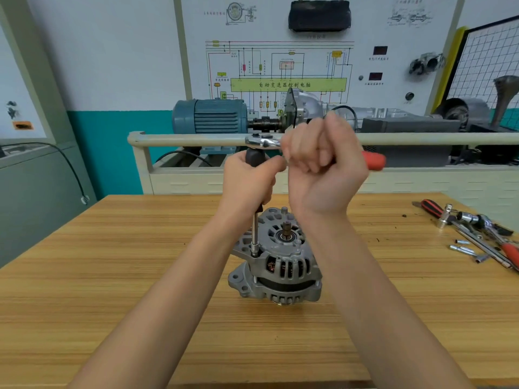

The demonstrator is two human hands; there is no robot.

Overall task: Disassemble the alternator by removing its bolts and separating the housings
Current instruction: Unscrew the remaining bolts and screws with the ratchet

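Observation:
A grey alternator (280, 265) stands shaft-up on the wooden table (112, 276). A long socket extension (254, 234) stands upright with its socket on a bolt at the housing's left edge. My left hand (250, 181) grips the extension's black handle just above the alternator. A chrome ratchet (262, 141) with a red handle (373, 160) sits across the top of the extension. My right hand (323, 167) is closed around that ratchet handle, above and right of the left hand.
Loose tools lie at the table's right edge: a second ratchet (483, 223), a red-handled tool (511, 252), a black-and-red screwdriver (431, 207) and small sockets (463, 249). Behind the table stands a trainer bench with a blue motor (210, 116) and rail (182, 139).

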